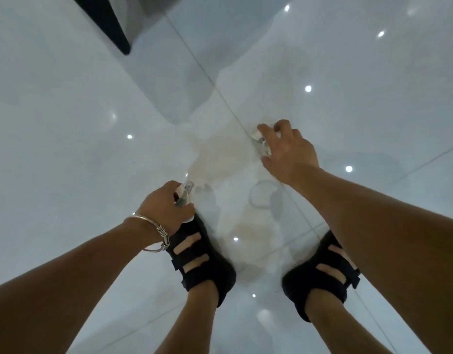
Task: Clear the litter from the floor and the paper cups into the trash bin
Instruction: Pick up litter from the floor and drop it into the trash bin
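I look straight down at a glossy white tiled floor (67, 123). My left hand (164, 205), with a metal bangle on the wrist, grips a crumpled clear wrapper (184, 195) just in front of my left sandal. My right hand (286, 149) reaches down to the floor and its fingers curl round a second crumpled piece of litter (261, 141) lying on a tile joint. No paper cups or trash bin are in view.
My feet in black strapped sandals (202, 259) (325, 272) stand at the bottom centre. A dark furniture leg (110, 24) stands at the top left. Ceiling lights reflect in the tiles.
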`<state>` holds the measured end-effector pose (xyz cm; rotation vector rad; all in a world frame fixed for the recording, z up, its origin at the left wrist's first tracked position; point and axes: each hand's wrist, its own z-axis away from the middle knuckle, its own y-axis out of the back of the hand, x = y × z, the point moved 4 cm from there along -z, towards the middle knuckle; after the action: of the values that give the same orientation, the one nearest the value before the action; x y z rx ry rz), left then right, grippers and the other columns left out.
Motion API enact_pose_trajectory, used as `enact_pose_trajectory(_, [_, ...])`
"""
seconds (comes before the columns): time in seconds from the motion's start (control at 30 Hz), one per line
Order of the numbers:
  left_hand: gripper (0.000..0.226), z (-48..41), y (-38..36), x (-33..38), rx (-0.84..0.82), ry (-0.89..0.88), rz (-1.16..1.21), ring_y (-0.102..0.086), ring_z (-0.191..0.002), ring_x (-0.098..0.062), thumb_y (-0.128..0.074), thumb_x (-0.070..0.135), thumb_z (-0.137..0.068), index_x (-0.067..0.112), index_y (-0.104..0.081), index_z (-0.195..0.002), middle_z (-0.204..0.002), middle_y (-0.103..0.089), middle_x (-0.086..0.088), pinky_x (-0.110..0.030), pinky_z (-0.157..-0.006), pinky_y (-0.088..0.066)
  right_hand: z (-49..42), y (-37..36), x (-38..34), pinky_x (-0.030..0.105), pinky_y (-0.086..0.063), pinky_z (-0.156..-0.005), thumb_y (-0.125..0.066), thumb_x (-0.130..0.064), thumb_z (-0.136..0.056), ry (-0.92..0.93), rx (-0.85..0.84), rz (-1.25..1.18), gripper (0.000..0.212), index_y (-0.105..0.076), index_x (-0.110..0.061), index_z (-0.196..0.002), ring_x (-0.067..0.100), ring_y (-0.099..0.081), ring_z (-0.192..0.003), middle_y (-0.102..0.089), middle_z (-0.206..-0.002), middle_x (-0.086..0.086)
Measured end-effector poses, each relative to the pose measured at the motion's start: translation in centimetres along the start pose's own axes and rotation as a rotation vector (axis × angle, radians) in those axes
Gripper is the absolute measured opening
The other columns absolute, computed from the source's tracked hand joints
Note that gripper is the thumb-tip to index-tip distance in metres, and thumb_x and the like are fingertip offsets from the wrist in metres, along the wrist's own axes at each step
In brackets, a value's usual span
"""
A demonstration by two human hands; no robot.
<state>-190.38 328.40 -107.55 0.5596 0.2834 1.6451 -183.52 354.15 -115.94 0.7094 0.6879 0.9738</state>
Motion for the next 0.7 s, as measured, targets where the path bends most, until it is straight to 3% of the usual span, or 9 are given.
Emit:
enact_pose_trajectory(0.1, [0.029,0.9,0.3,-1.9,-0.002,0.021,-0.007,-0.053,-0.070,-0.010,-0.069,0.024,-0.076,0.024,-0.052,-0.099,-0.084,-0.060,0.003,-0.022,-0.053,-0.035,0.8,-0.5,-1.9,0.036,-0.048,-0.071,-0.048,-0.025,-0.097,-0.015,0.003,-0.066,0.040,-0.043,-0.018,-0.137,0.033,-0.058,-0.097,-0.046,-0.123,0.011])
enact_pose_trajectory(0.27, [0.025,3.7,3.4,-0.3,0.030,-0.028,0.106,-0.055,-0.070,-0.012,-0.067,0.026,-0.078,0.025,-0.052,-0.098,-0.084,-0.061,0.002,-0.023,-0.053,-0.038,5.8,3.1,-5.1,0.030,-0.041,-0.066,-0.045,-0.035,-0.097,0.084,-0.062,-0.077,0.043,-0.046,-0.020,-0.138,0.029,-0.064,-0.093,-0.054,-0.121,0.006])
enact_pose_trajectory(0.33, [0.025,5.5,5.8,0.8,0.059,-0.049,0.157,-0.057,-0.072,-0.015,-0.066,0.027,-0.078,0.023,-0.052,-0.098,-0.083,-0.061,0.002,-0.028,-0.059,-0.045,7.9,6.7,-6.9,0.027,-0.036,-0.064,-0.047,-0.037,-0.094,0.126,-0.048,-0.078,0.043,-0.049,-0.025,-0.135,0.025,-0.064,-0.090,-0.056,-0.118,0.001])
enact_pose_trajectory(0.47, [0.026,10.8,11.9,2.4,0.122,-0.069,0.268,-0.057,-0.072,-0.013,-0.065,0.029,-0.079,0.025,-0.050,-0.100,-0.082,-0.060,0.006,-0.029,-0.063,-0.046,10.7,16.7,-11.5,0.028,-0.044,-0.062,-0.053,-0.033,-0.091,0.243,0.011,-0.074,0.039,-0.055,-0.025,-0.129,0.026,-0.063,-0.083,-0.059,-0.111,0.001])
enact_pose_trajectory(0.57, [0.026,16.3,16.7,2.4,0.159,-0.073,0.339,-0.057,-0.077,-0.017,-0.064,0.027,-0.081,0.024,-0.050,-0.102,-0.085,-0.060,0.004,-0.032,-0.070,-0.048,12.5,24.1,-15.8,0.029,-0.042,-0.065,-0.052,-0.031,-0.092,0.349,0.024,-0.002,0.040,-0.054,-0.024,-0.132,0.026,-0.062,-0.089,-0.058,-0.116,0.001])
enact_pose_trajectory(0.7, [0.030,25.3,23.2,0.6,0.259,-0.066,0.415,-0.057,-0.077,-0.019,-0.062,0.025,-0.083,0.017,-0.051,-0.109,-0.088,-0.060,-0.001,-0.029,-0.065,-0.043,16.3,33.3,-23.5,0.029,-0.045,-0.069,-0.050,-0.032,-0.092,0.510,0.035,0.085,0.042,-0.052,-0.026,-0.134,0.024,-0.062,-0.092,-0.057,-0.119,-0.001])
